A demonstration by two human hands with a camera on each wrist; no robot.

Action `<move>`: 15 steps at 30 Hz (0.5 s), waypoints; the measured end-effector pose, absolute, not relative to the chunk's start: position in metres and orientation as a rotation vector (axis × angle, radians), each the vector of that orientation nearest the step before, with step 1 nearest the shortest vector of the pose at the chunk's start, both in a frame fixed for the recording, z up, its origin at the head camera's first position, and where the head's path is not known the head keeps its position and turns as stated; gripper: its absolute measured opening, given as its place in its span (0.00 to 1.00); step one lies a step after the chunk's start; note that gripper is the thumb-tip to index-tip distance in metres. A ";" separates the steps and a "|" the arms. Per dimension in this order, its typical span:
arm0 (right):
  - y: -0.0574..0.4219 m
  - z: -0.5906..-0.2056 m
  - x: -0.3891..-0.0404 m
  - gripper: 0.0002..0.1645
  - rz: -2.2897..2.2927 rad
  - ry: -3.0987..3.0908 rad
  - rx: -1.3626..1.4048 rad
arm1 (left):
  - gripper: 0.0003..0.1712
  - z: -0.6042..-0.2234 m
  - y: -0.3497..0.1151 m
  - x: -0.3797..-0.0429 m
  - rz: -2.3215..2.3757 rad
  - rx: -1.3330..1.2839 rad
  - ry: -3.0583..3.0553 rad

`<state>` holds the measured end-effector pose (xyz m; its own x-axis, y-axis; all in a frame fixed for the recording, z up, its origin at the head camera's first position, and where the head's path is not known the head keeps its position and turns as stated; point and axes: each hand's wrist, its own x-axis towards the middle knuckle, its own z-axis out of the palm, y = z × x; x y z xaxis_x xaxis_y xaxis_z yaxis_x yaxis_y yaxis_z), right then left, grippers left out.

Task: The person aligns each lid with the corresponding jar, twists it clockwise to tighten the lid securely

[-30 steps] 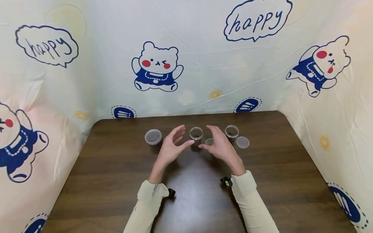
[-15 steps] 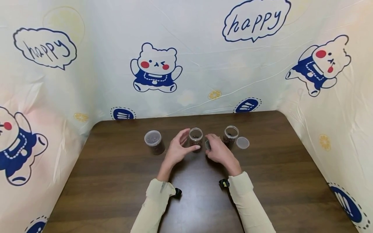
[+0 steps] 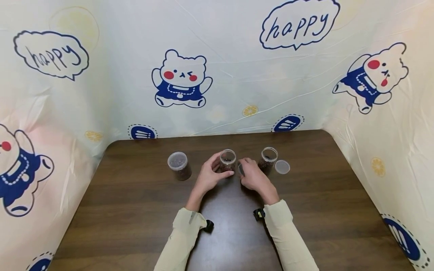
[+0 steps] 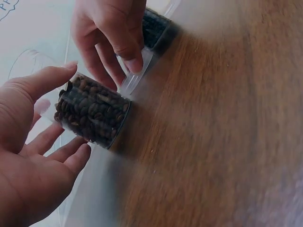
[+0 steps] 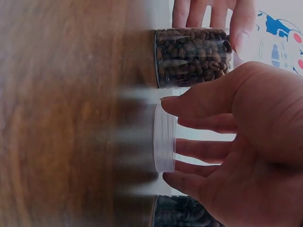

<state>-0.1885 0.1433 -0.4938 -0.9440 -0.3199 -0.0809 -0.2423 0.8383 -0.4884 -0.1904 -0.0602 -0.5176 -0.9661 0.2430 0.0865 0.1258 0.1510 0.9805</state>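
In the head view, my left hand [image 3: 207, 177] curls round an open clear jar [image 3: 228, 165] standing on the table. The left wrist view shows brown coffee beans [image 4: 92, 109] in it, with the thumb near the jar's upper part and the fingers on its other side. My right hand [image 3: 255, 177] is just right of that jar. Its thumb and fingers grip the edge of a translucent lid [image 5: 164, 139], which is low at the table surface in the right wrist view. From the head, the right hand partly covers this lid.
A second open jar [image 3: 268, 162] with dark contents stands right of my right hand, beside a loose lid [image 3: 282, 166] lying flat. On the left stands a lidded jar [image 3: 179, 165]. The brown table [image 3: 135, 210] ends at a printed cloth [image 3: 230, 75] behind.
My left hand has moved right and closed round the middle jar. The right hand has come down from beside that jar onto the lid and taken hold of it.
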 end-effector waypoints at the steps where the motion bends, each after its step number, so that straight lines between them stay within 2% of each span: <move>1: 0.143 -0.495 -0.189 0.34 -0.723 2.862 -0.448 | 0.43 -0.518 -0.060 -0.191 1.954 0.374 2.310; 8: 0.142 -0.497 -0.189 0.30 -0.673 2.902 -0.497 | 0.38 -0.518 -0.059 -0.191 1.952 0.370 2.306; 15: 0.141 -0.492 -0.190 0.28 -0.581 2.916 -0.492 | 0.40 -0.520 -0.059 -0.191 1.941 0.368 2.304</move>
<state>-0.1903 0.1412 -0.4923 -0.9388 -0.3393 -0.0603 -0.2903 0.8728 -0.3923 -0.1910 -0.0587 -0.5201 -0.9649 0.2519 0.0740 0.1157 0.1551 0.9811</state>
